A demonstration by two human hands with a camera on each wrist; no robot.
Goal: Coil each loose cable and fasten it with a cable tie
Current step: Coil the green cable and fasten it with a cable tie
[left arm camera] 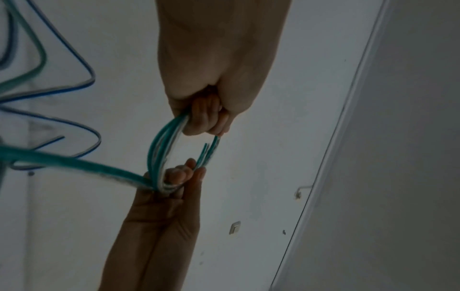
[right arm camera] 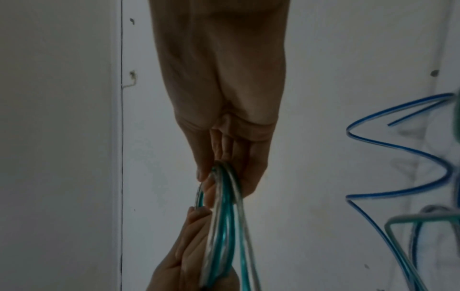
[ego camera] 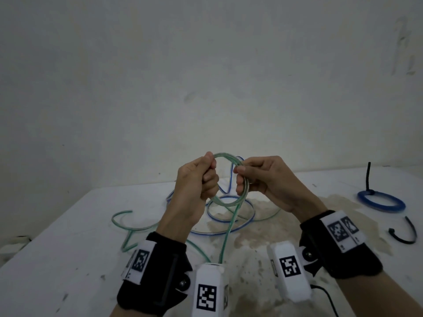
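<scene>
From the head view, my left hand (ego camera: 198,179) and right hand (ego camera: 258,179) are both clamped on opposite sides of the green cable (ego camera: 226,203), which I hold as a small coil up off the surface (ego camera: 68,259). The risk I judge here: the loops are springy, and if either grip slackens they could fan out and undo the winding. The green tail runs down between my wrists to the surface, where it lies crossed with the loose blue cable (ego camera: 229,227); pulling more in could drag or snag that one. A finished blue coil (ego camera: 381,202) and a spare black cable tie (ego camera: 404,234) sit well to my right, so reaching for the tie means holding the coil one-handed.

In the left wrist view, my left fingers (left arm camera: 206,116) curl round one side of the loops; the right hand pinches the other side, where the tail leaves.

In the right wrist view, my right fingers (right arm camera: 248,177) close over several green turns, the left hand gripping below.
</scene>
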